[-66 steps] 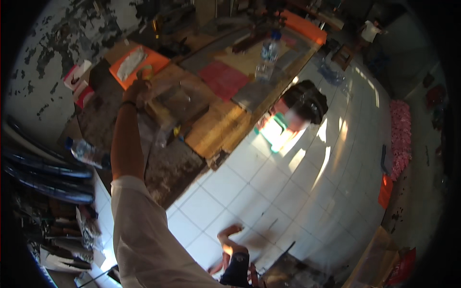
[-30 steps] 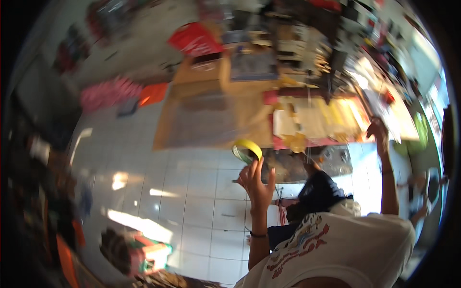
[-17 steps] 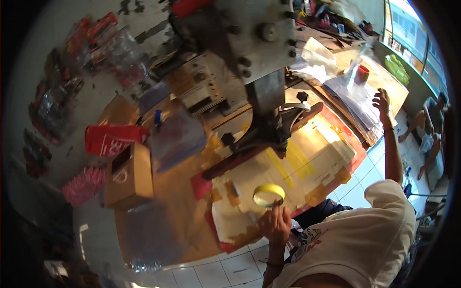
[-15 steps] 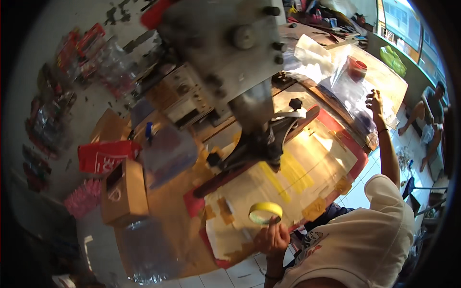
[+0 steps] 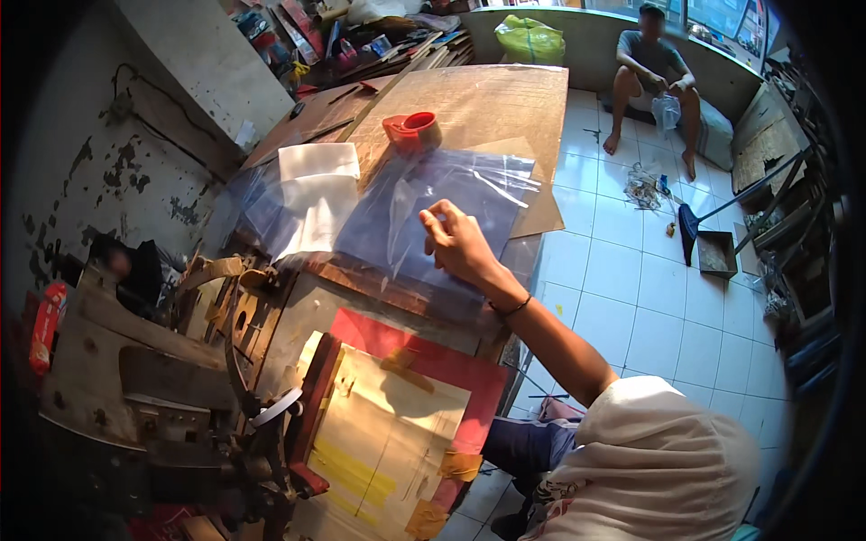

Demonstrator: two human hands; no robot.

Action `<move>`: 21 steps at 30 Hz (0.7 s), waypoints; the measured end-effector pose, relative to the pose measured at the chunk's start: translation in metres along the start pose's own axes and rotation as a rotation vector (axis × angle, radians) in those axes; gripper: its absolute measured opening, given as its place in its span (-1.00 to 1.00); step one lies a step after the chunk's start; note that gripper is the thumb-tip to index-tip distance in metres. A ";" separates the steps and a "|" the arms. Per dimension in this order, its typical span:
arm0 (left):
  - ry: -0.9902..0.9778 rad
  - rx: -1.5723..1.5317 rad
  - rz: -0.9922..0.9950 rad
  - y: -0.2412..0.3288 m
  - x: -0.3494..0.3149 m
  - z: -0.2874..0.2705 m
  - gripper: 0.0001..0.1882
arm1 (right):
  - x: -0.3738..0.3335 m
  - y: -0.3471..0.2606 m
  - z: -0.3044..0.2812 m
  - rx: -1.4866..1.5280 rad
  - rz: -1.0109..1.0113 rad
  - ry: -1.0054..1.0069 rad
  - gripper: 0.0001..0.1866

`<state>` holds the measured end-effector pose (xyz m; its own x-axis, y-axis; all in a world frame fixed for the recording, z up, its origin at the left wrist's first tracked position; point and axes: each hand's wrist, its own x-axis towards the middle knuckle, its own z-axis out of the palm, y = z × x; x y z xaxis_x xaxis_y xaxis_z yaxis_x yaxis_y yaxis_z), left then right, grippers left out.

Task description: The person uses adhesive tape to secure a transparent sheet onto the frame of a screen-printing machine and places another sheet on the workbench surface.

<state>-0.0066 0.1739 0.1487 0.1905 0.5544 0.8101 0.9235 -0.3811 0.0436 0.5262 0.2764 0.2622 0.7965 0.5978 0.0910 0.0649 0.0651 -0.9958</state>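
Observation:
My right hand (image 5: 456,239) is over a stack of clear plastic sheets (image 5: 388,243) on the worktable, fingers curled inward. Whether a sheet edge is between the fingertips is hidden. A dark band circles that wrist. Left of the sheets lies a creased white sheet (image 5: 317,194), and beyond them a red round hollow thing (image 5: 417,132) with a side piece. Nearer me is a red board (image 5: 483,392) bearing a cream sheet (image 5: 406,401) with yellow strips and brown tape patches. My left hand is out of the picture.
A metal machine (image 5: 180,397) with dark arms stands at the lower left beside the board. Brown cardboard (image 5: 505,95) covers the table's far part. Another person (image 5: 654,77) sits by the far wall, near a green-yellow sack (image 5: 530,41). A broom (image 5: 690,230) and dustpan (image 5: 717,255) are on the tiled floor.
The view has swung toward the right-hand table. My left hand, which held a yellow tape roll, has left the picture. The right hand's fingers look more curled, over the plastic sheets.

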 end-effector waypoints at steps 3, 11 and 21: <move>0.016 0.008 0.028 0.007 0.010 -0.004 -0.49 | -0.002 -0.007 -0.024 -0.134 0.069 -0.232 -0.47; -0.011 0.121 -0.010 0.003 -0.003 -0.009 -0.41 | -0.025 -0.072 -0.105 -0.501 0.156 -0.562 -0.38; -0.126 0.002 -0.095 0.024 0.030 -0.025 -0.31 | -0.058 0.024 -0.117 -0.721 -0.679 -0.327 -0.78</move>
<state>0.0134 0.1627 0.1890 0.1422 0.6762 0.7229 0.9400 -0.3211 0.1155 0.5521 0.1498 0.2311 0.2637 0.8081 0.5268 0.8675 0.0401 -0.4959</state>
